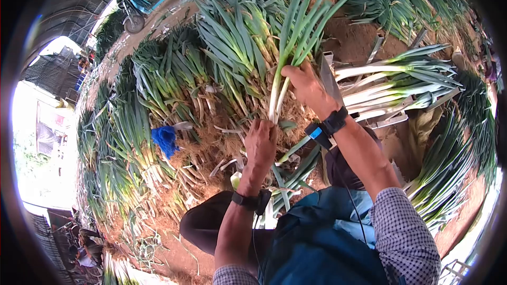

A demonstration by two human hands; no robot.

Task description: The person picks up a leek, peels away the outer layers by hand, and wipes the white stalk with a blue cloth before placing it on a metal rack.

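A large heap of leeks [174, 79], roots attached and leaves green, spreads across the left and middle, crowding close to both hands. On the right, cleaner white-stemmed leeks [380, 87] lie sideways on a metal rack [393, 120], beside the right forearm. Between them, the held leeks [275, 87] stand nearly upright, tops fanned above the heap. The right hand [306, 85] has its fingers wrapped around the stems; the left hand [260, 138] has its fingers pinched at the pale lower ends. A flat metal blade [330, 80] is just beside the right hand; whether it is gripped is unclear. A small blue bundle [165, 140] sits on the roots, left of the left hand.

The rack's near edge comes close to the right forearm; bare soil [353, 39] opens beyond the rack. The ground is brown earth, under a dark roof [74, 0] at upper left.
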